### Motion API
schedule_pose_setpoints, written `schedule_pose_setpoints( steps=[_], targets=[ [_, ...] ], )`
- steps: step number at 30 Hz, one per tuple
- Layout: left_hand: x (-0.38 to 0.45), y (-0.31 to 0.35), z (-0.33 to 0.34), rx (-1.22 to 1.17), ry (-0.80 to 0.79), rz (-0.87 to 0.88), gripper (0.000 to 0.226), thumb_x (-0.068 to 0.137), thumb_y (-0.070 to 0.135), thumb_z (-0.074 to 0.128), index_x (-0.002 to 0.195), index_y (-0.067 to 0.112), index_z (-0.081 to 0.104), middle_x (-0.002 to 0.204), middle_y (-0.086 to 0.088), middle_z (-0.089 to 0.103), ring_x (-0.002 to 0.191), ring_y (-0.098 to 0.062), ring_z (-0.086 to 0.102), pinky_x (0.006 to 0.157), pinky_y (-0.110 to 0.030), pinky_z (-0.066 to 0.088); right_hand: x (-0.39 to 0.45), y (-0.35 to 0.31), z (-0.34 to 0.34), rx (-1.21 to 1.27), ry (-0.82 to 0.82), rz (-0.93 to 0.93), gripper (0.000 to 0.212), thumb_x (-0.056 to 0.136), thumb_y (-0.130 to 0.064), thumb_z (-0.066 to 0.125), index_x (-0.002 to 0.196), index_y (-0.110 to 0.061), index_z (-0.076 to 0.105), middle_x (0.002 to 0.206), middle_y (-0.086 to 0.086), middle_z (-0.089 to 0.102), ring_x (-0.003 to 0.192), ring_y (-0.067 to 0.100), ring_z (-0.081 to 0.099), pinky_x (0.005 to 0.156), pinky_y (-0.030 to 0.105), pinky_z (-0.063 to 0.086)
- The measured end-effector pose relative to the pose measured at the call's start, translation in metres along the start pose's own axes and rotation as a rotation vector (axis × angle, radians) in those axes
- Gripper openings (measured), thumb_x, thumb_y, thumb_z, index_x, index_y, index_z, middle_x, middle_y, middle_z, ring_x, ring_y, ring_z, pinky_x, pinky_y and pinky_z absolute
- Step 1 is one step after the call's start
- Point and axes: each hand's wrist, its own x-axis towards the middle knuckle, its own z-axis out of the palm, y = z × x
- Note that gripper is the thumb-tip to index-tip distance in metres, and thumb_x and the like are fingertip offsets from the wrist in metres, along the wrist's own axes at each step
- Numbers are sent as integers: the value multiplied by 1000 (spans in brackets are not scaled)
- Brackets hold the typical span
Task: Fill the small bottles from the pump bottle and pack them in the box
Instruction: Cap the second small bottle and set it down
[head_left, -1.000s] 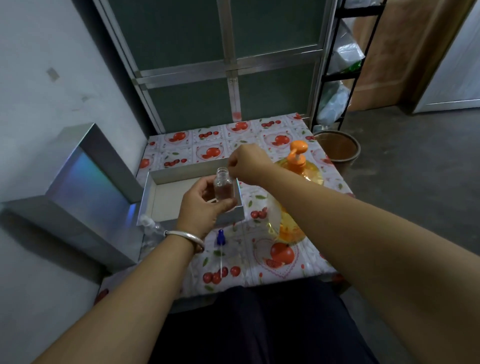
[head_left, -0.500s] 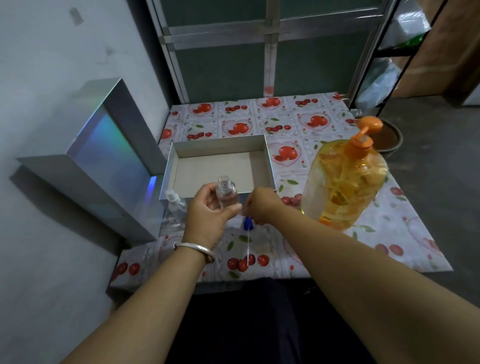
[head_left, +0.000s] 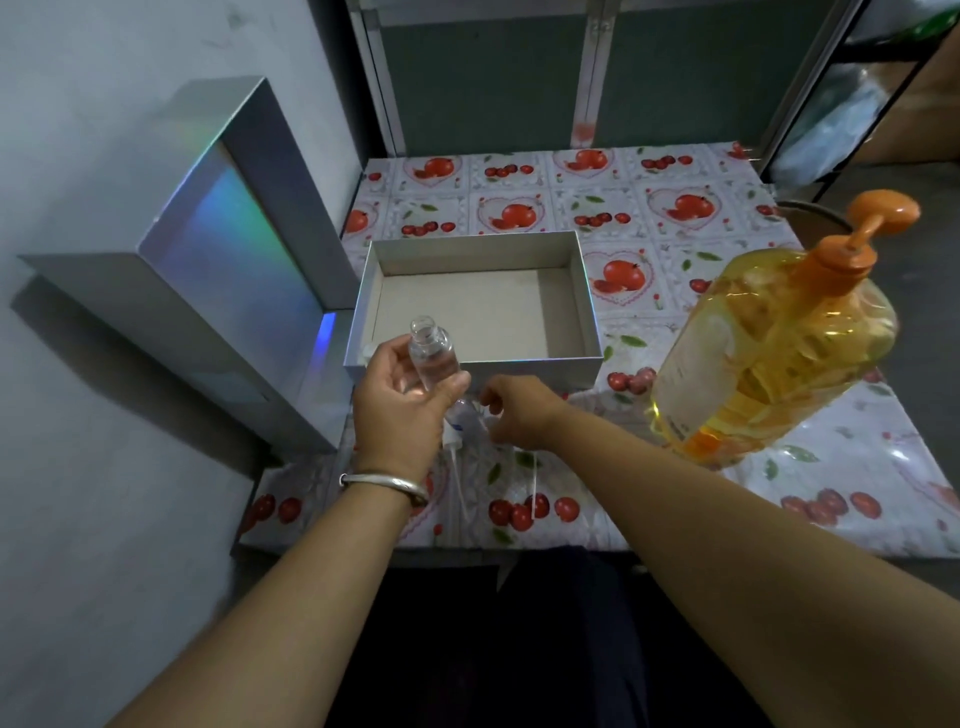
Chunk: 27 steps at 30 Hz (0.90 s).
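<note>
My left hand (head_left: 400, 410) holds a small clear bottle (head_left: 434, 358) upright with its neck open, just in front of the open grey box (head_left: 475, 364). My right hand (head_left: 519, 410) rests low on the table beside it. Its fingers curl around a spray cap, whose thin tube (head_left: 533, 488) sticks out under the wrist. Another spray cap (head_left: 456, 428) with its tube lies on the table between my hands. The big yellow pump bottle (head_left: 769, 353) with an orange pump stands to the right. The box holds nothing.
The box's shiny holographic lid (head_left: 234, 249) leans against the wall on the left. A second small bottle's white top (head_left: 369, 351) peeks out behind my left hand. The fruit-print tablecloth (head_left: 675, 171) covers the table. A metal shelf with bags stands at the back right.
My right hand came off the small bottle's neck and went down to the table with the spray cap. The bottle in my left hand now stands uncapped. My head tilted down.
</note>
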Motion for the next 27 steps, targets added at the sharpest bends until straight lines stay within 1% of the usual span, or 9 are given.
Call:
schedule_pose_setpoints(
  steps=[5,8,9,12,15,17,20,23,27],
  targets=[
    [-1,-8,-3,15,-5,-2,42,71,-12,69,110,-3,54,80,10,58,61,18,56,62,-1,45,0,1,2,-30,-46,-15,60,77,-12,74,130,-9,46,131,12,51,118,26,50,96,32,42],
    [-2,-10,-3,24,-5,-2,42,71,-10,70,110,-5,55,73,12,53,55,18,53,58,0,43,-1,-1,6,7,-37,-24,77,70,-23,81,135,-14,41,134,12,46,122,28,46,101,36,40],
    [-3,-10,-3,27,-6,2,41,71,-11,70,110,-6,55,70,12,50,52,17,52,56,-1,42,-1,-2,9,33,-19,-27,77,69,-27,82,135,-17,43,132,11,46,122,28,46,102,37,40],
    [-2,-8,-1,32,-14,10,40,71,-11,69,109,-7,55,66,11,47,50,15,51,54,-1,41,1,-4,16,85,60,-37,60,71,-31,81,124,-18,56,122,10,54,111,24,51,96,37,44],
    [-2,-7,1,35,-32,2,40,71,-8,71,107,-1,56,71,9,53,55,14,54,56,-2,43,-1,-2,19,167,135,-39,39,74,-20,78,108,-9,62,104,10,64,90,20,55,81,33,46],
    [-3,-9,1,29,-22,-8,38,70,-8,72,103,4,57,69,10,52,54,13,54,56,-3,44,-3,1,20,202,175,-25,30,74,-13,75,99,-3,62,95,13,64,83,22,54,76,35,47],
    [-4,-11,2,29,-13,-8,37,70,-9,72,101,5,57,68,10,52,54,13,54,56,-3,43,-6,5,19,247,200,-10,32,73,-13,76,99,-2,62,94,14,66,84,26,58,77,37,48],
    [-7,-12,2,38,-9,-10,38,71,-11,70,106,-4,55,66,11,47,49,14,51,54,-2,41,-8,4,17,266,186,-7,30,74,-13,75,100,-4,63,91,12,63,82,22,55,75,33,46],
    [-9,-14,-2,27,-8,-24,41,71,-11,70,109,-4,55,76,8,58,58,15,57,58,-3,45,-11,1,16,243,162,36,34,76,-16,75,107,-5,64,104,12,67,94,26,60,84,36,49]
  ],
)
